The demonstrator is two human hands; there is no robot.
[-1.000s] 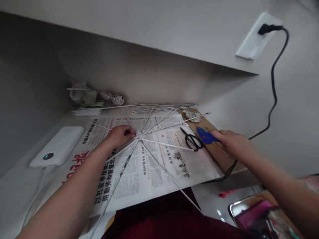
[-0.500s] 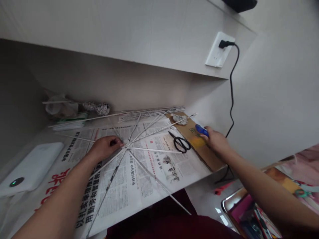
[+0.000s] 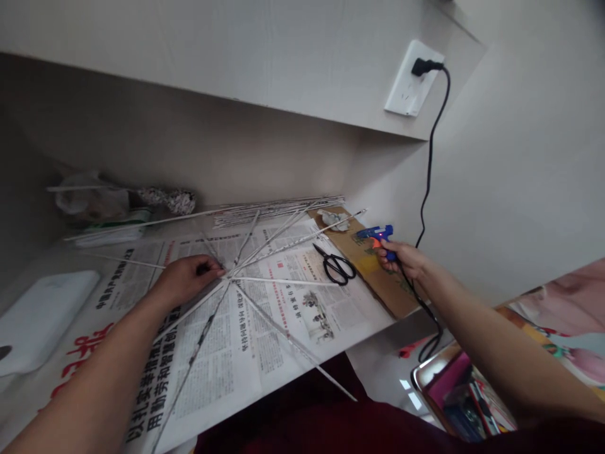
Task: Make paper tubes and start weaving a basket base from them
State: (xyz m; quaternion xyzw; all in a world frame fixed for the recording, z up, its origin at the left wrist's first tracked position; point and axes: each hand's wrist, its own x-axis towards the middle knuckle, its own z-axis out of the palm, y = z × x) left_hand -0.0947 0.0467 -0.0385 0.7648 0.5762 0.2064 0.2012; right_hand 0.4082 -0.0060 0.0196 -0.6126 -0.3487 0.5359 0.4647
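Observation:
Several thin rolled-paper sticks [image 3: 278, 282] spread out like spokes from one crossing point on the newspaper [image 3: 212, 378]. At that crossing my left hand [image 3: 191, 275] is closed, thumb and fingers pinched on the sticks; the exact grip is partly hidden. My right hand [image 3: 401, 257] is wrapped around the handle of a blue glue gun [image 3: 378, 233] with an orange trigger and a small red light. The gun is raised over a strip of cardboard [image 3: 373, 271], its nozzle pointing left. Black-handled scissors [image 3: 336, 265] lie between the sticks and the cardboard.
A bundle of paper sticks [image 3: 278, 209] lies along the back wall. At left are a white power bank [image 3: 45, 321] and a plastic bag [image 3: 89, 195]. A black cord [image 3: 430, 157] hangs from the wall socket [image 3: 409, 82]. A box of items [image 3: 466, 403] stands lower right.
My right hand has lifted the glue gun from the cardboard and turned it, so its body and trigger now show. My left hand stays at the crossing; the view has shifted slightly.

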